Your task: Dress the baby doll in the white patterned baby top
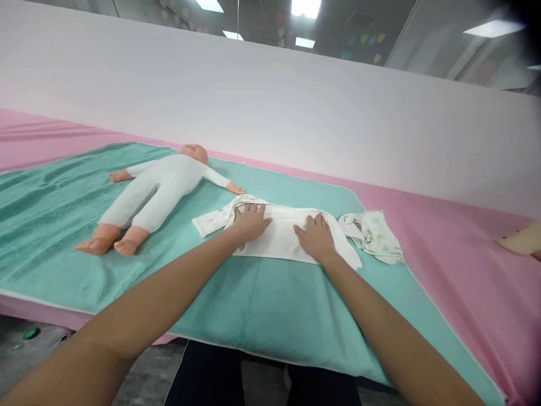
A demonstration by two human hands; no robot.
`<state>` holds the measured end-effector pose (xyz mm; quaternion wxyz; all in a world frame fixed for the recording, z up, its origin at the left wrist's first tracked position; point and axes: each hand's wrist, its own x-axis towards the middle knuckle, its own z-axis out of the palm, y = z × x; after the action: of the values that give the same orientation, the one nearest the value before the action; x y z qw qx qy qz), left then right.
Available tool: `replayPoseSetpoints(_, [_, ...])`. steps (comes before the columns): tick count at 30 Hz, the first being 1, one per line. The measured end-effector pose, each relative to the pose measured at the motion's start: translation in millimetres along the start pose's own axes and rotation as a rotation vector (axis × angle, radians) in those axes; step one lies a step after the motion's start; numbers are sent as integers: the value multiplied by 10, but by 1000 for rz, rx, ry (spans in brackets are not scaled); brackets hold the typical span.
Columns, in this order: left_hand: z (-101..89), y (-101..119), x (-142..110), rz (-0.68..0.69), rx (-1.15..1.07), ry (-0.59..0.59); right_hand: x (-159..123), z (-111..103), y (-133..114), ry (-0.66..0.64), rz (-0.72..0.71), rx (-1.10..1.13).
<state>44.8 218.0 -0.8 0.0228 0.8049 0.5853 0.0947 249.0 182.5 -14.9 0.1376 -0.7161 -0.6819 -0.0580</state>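
Crosswise at the centre of the frame, under both open grips, lies the white garment (pixel 282 232), its long axis running left to right. The left hand (pixel 251 223) rests flat near its left end, fingers spread; the right hand (pixel 316 237) lies likewise towards its right end, nearer the patterned cloth (pixel 382 237) at centre right. Upper left, the doll (pixel 171 173) is nearer the left hand.

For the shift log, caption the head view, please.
Both hands press on a white garment beside a baby doll on a green blanket.
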Motion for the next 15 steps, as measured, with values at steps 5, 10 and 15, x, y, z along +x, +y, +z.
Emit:
replayPoseSetpoints(5, [-5, -73, 18, 60, 75, 159, -108, -152, -75, 283, -51, -180])
replayPoseSetpoints(10, [-88, -38, -35, 92, 144, 269, -221, -349, -94, 365, -189, -276])
replayPoseSetpoints(15, [-214, 51, -119, 106, 171, 393, -222, -251, -121, 280, -321, -77])
